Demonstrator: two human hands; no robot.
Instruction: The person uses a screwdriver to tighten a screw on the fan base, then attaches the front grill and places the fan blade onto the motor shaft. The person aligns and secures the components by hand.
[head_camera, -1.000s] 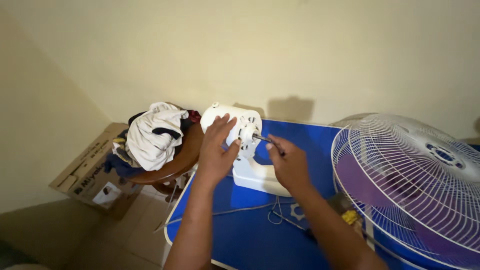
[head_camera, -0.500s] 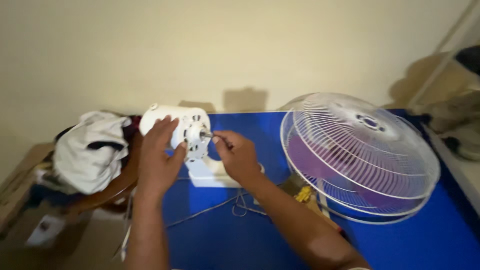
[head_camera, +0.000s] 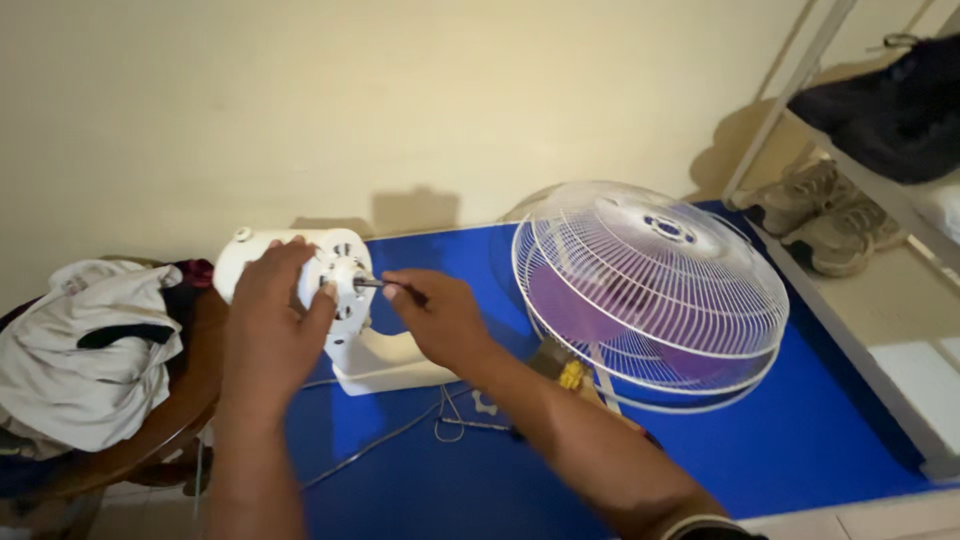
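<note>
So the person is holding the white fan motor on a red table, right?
Not quite. The head view shows the table is blue, not red. The left hand does hold the white fan motor, and the right hand pinches its metal shaft.

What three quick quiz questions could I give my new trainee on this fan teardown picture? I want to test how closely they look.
1. True or false: the left hand rests on the white motor housing.
2. What does the right hand pinch? A) the metal shaft B) the wire fan guard C) the cord
3. Fill in: the fan guard lies on the ____ table.

Key: 1 true; 2 A; 3 blue.
</note>
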